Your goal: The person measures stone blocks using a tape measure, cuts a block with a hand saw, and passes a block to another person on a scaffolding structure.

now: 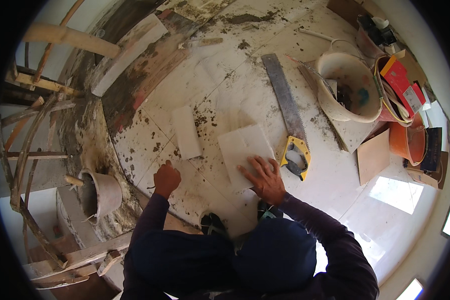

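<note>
My right hand (pixel 264 180) lies with fingers spread on a white rectangular block (pixel 239 144) that rests on the floor just ahead of my feet. To the left, my left hand (pixel 167 179) is closed low over the floor, and what its fingers hold, if anything, is hidden. A narrower white piece (pixel 187 133) lies flat ahead of that hand, apart from the block. Right of the block is a handsaw (pixel 286 97) with a yellow and black handle, its long blade pointing away from me.
Buckets (pixel 346 85), an orange tub (pixel 407 142) and cardboard (pixel 374 157) crowd the right side. A tipped pail (pixel 107 192) sits at the left beside wooden poles (pixel 27 155). A long pale block (pixel 130 55) lies far left. Crumbs and dirt dot the tiled floor (pixel 225 95).
</note>
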The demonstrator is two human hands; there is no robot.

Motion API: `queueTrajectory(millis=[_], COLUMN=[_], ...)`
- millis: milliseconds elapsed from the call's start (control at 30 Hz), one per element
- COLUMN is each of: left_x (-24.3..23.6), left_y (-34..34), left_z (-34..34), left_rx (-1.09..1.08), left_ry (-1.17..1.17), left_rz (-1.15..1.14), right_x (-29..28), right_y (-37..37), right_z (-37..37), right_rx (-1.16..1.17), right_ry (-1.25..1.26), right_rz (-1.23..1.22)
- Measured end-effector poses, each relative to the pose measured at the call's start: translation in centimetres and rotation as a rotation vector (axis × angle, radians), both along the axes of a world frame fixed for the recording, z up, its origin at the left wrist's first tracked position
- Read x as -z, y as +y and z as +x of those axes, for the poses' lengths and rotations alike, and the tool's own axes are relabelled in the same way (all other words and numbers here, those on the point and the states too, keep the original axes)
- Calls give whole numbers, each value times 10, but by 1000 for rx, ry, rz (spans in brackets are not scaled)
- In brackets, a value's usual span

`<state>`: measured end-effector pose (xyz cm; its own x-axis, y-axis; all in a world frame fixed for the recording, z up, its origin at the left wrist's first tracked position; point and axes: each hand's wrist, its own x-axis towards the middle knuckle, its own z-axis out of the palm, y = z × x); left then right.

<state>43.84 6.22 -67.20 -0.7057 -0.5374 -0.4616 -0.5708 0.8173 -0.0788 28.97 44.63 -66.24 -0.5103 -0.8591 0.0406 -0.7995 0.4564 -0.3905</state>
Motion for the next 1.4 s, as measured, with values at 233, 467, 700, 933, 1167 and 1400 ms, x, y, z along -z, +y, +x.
queueTrajectory(millis=[233,467,700,933,1167,1400], left_x=[23,-43,-72,27,51,65], left_y=[-12,-52,-59,30,62,39], left_z=[4,-110,-238,-330,-343,-362], left_rx=[28,402,32,-216,-320,-365], left_ry=[324,715,367,931,1183,1254], left_rz=[-258,-174,513,524,442,364], right_x=[9,13,3,20,-57,-69], right_y=[-64,-99,70,89,39,-31], right_z=[-68,-151,-38,-57,-95,-89], right_rx=[76,252,638,538,794,658], right_ry=[30,64,-167,-83,-285,-704], right_rz=[-90,-194,129,127,-240,-757])
